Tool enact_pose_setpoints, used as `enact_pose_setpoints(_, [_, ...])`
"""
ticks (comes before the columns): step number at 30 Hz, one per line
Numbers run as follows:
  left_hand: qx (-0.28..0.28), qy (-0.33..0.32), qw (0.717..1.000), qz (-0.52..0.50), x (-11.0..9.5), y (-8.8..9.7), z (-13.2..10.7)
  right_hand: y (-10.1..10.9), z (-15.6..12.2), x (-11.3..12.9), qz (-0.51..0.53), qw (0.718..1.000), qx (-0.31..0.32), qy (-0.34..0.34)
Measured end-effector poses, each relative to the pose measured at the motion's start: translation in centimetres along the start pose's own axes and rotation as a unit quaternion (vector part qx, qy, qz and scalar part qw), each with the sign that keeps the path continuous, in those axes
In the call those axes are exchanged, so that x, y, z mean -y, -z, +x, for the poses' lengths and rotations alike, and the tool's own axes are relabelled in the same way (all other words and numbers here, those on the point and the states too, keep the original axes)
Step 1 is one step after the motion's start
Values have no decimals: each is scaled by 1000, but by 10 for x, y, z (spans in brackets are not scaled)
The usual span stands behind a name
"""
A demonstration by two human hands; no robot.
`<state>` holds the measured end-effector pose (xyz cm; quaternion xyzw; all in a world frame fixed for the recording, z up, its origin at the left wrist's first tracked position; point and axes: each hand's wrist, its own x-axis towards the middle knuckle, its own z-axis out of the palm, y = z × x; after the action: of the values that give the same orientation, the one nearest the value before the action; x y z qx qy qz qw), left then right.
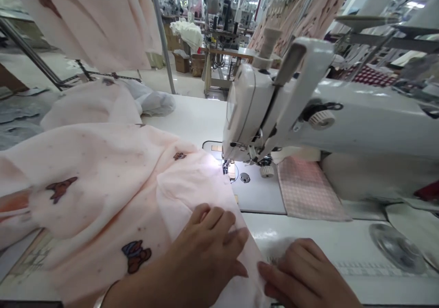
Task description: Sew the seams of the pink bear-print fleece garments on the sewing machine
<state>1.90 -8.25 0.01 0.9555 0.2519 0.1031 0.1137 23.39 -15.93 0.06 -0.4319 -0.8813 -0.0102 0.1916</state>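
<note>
A pale pink fabric [103, 161] printed with small brown bears spreads over the left side of the sewing table, its right edge running under the presser foot [225, 166] of a white sewing machine [254, 111]. My left hand [212, 248] lies on this fabric in front of the needle, fingers curled and gripping it. Lower right, my right hand [305, 276] is closed, thumb and forefinger pinching the fabric's edge. The machine's lamp lights the cloth at the needle. Part of the fabric under my left hand is hidden.
A pink checked cloth [308, 189] lies under the machine arm. To its right sits a round metal dish [398, 246] on the white table [274, 230]. More pink fabric [103, 20] hangs from a metal rack [163, 34] at the upper left. Boxes and other machines stand behind.
</note>
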Motion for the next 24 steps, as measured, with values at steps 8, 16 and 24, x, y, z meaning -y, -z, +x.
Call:
enact_pose_setpoints(8, [22, 30, 999, 37, 4, 0, -7, 2, 0, 6, 63, 997, -23, -27])
enact_pose_setpoints(16, [43, -26, 996, 77, -4, -3, -8, 1, -9, 9, 80, 996, -13, -31])
enact_pose_setpoints(24, [60, -12, 997, 48, -6, 0, -5, 15, 10, -5, 76, 997, 27, 12])
